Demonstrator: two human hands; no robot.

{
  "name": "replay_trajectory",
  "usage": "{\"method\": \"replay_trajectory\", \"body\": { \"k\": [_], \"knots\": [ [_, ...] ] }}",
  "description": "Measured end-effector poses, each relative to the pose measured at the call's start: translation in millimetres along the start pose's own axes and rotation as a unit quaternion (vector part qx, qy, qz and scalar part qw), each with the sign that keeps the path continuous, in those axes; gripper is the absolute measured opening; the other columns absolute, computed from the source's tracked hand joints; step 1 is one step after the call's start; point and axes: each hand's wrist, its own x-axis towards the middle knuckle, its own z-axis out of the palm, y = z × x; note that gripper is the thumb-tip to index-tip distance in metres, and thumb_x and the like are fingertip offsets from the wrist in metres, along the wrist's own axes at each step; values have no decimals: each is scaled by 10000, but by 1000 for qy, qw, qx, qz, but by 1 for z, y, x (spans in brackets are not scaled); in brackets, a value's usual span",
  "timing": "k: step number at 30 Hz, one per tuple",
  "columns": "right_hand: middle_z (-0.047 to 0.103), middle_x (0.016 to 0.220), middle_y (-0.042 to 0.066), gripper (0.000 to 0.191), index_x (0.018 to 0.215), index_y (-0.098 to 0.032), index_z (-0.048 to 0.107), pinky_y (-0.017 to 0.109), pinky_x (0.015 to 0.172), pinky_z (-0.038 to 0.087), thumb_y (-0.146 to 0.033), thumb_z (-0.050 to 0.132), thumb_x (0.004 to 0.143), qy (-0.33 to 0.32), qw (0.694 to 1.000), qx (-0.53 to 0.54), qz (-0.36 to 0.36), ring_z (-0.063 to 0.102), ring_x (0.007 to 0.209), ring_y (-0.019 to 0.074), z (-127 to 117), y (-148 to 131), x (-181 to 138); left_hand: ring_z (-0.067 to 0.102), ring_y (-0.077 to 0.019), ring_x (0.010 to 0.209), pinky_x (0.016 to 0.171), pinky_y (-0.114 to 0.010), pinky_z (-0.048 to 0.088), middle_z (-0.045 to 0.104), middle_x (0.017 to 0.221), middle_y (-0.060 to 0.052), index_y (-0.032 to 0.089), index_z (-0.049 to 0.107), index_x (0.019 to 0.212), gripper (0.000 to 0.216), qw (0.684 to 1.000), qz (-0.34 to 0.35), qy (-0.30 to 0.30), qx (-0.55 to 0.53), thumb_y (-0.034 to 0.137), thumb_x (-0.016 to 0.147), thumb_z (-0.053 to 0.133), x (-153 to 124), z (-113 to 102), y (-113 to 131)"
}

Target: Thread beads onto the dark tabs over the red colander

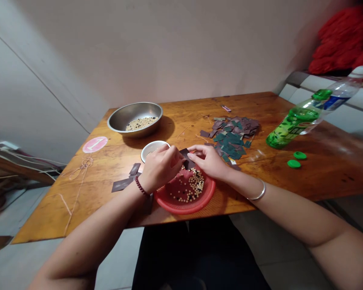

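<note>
Both hands are over the far side of a red basket [181, 209] near the front edge of the wooden table [93, 201]. My right hand [210, 161] grips a small dark piece [187, 160], thumb lying on its face, above the basket's far rim. My left hand [163, 167] is curled, back of the hand up, at the left edge of that same piece; its fingertips are mostly hidden, so I cannot tell whether they grip anything. In the basket: small pale balls [196, 183], a few dark ones among them, gathered mainly on the right side. A white bowl [143, 154] sits just beyond my left hand, which partly covers it. Farther back, a steel bowl [116, 114] contains more pale and dark bits. Left of the basket: several loose dark squares [121, 185], a tangle of thread [86, 163] and a pink disc [95, 144] marked "1". Beyond my right hand: a heap of dark and green squares [230, 139]. Farther right: a green bottle [296, 123], with two green caps [300, 155] near its base and a second bottle [340, 96] behind it.
</note>
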Motion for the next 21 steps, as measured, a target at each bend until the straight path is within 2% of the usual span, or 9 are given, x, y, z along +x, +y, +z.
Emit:
{"method": "replay_trajectory", "body": {
  "k": [2,6,10,14,19,21],
  "knots": [
    [709,849,79,181,954,-123,642,309,756,541,-195,570,804,-3,1000,3,-2,673,792,167,0,0,0,518,-129,680,613,-241,391,553,735,-18,183,500,788,175,1000,-7,1,-8,336,815,581,0,0,0],
    [708,902,94,187,958,-116,638,304,749,541,-193,555,810,-11,1000,8,-11,675,780,161,0,0,1,517,-120,663,594,-230,393,566,750,-15,187,479,782,196,998,-1,-32,-46,319,774,622,0,-1,0],
    [709,891,98,191,949,-110,640,316,756,541,-203,576,795,9,1000,-10,-11,676,779,171,0,1,0,522,-119,661,595,-231,398,572,737,-16,186,448,752,233,998,-41,-2,-43,342,785,618,0,0,0],
    [712,871,98,192,948,-119,644,328,734,548,-213,571,798,-2,1000,1,-4,678,763,179,0,0,0,529,-107,647,577,-215,386,586,736,10,196,448,818,252,996,-7,-23,-88,299,742,665,0,2,-1],
    [713,888,82,176,939,-135,646,313,743,546,-210,578,796,1,1000,5,-17,678,770,168,0,2,1,539,-114,652,567,-220,379,600,751,1,196,460,816,234,998,-29,5,-49,298,742,658,-1,2,-2],
    [714,875,81,171,935,-136,646,307,735,548,-212,572,801,-6,1000,10,-11,677,766,165,1,2,1,550,-112,650,564,-215,385,605,747,4,199,460,844,252,998,-10,-17,-66,292,733,666,-1,1,-1]
  ]
}}
